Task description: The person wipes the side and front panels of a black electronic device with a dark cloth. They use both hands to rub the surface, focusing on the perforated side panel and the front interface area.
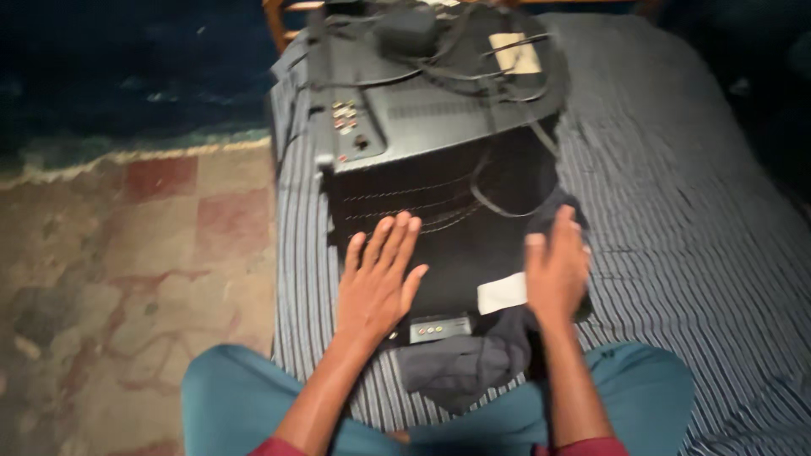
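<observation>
1. A person is sitting at the bottom of the frame in teal trousers (236,397), knees spread, on a bed covered by a blue striped sheet (693,245).
2. A large black electronic box (439,169), something like an old television set lying face down, is resting on the bed in the centre of the frame, reaching toward the upper middle.
3. The left hand (380,279) is lying flat on the dark casing, lower centre, its fingers (397,241) spread wide and holding nothing.
4. The right hand (556,270), just right of centre, is pressing a dark grey cloth (473,363) against the casing; the fingers are extended over the cloth rather than curled around it.
5. The cloth is trailing down toward the lap, beside a small white label (500,294) on the box.
6. Black cables (473,72) are lying tangled on the far end of the box, at the top of the frame.
7. A worn red and grey tiled floor (127,270) is showing on the left side.
</observation>
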